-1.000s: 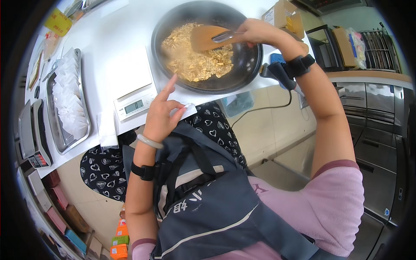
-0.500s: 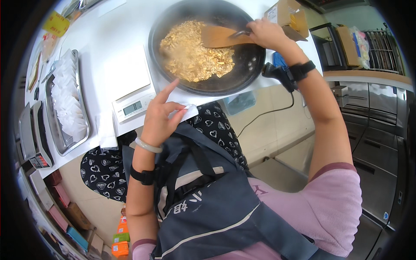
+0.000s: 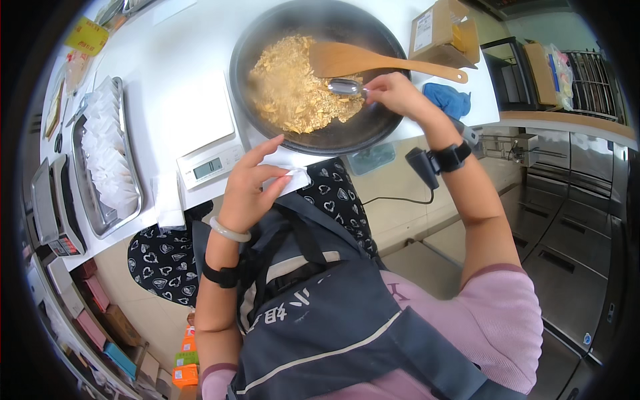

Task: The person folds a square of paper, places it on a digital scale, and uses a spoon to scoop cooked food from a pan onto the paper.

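Note:
In my right hand [image 3: 400, 97] is a small, shiny spoon-like scoop [image 3: 345, 87], gripped by its handle. Its bowl hovers over or touches a golden, flaky, crumbly mix [image 3: 293, 110] in a large black pan [image 3: 263, 125]; I cannot tell which. A wooden spatula [image 3: 363, 61] lies across the mix, its handle over the far right rim, with no hand on it. Close to the pan's near edge, my left hand [image 3: 252, 190] pinches a small white paper packet [image 3: 298, 179] between thumb and finger, the index finger stretched out.
Left of the pan is a white digital scale [image 3: 200, 130]. Farther left, a metal tray [image 3: 135, 167] holds white paper packets [image 3: 107, 150], beside another scale [image 3: 65, 213]. An opened cardboard box [image 3: 430, 33] and a blue cloth [image 3: 448, 100] are right of the pan. A cable [image 3: 400, 199] hangs below.
My right hand has come away from the spatula's handle and moved down toward the mix, the small scoop now plainly showing. My left hand still pinches the paper packet, shifted slightly.

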A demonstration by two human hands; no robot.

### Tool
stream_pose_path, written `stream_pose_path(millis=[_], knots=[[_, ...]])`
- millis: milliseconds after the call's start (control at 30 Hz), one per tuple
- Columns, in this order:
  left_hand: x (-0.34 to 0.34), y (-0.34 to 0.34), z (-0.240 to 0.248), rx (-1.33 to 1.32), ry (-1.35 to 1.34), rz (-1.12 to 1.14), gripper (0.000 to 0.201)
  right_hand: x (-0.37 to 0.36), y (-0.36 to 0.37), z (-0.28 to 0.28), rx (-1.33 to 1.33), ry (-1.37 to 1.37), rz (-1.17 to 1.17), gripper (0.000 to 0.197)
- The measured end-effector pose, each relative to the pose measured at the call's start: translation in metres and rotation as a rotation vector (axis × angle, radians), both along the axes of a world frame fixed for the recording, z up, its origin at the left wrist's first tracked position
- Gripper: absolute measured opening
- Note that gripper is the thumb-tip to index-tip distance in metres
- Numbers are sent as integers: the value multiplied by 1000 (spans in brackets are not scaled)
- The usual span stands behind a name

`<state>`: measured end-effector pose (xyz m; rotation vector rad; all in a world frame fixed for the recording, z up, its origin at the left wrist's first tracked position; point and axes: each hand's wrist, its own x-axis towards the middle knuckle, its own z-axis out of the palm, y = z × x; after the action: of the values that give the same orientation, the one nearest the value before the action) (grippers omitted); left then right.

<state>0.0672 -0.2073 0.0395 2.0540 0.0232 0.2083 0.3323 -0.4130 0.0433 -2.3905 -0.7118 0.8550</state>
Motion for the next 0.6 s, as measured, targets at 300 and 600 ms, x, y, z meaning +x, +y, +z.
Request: stream_pose_path(millis=[300, 600], knots=[[4, 11, 20, 0, -116, 277, 12, -24, 23, -6, -226, -402, 105, 15], [25, 21, 23, -3, -134, 476, 8, -15, 36, -29, 113, 7, -45, 20]])
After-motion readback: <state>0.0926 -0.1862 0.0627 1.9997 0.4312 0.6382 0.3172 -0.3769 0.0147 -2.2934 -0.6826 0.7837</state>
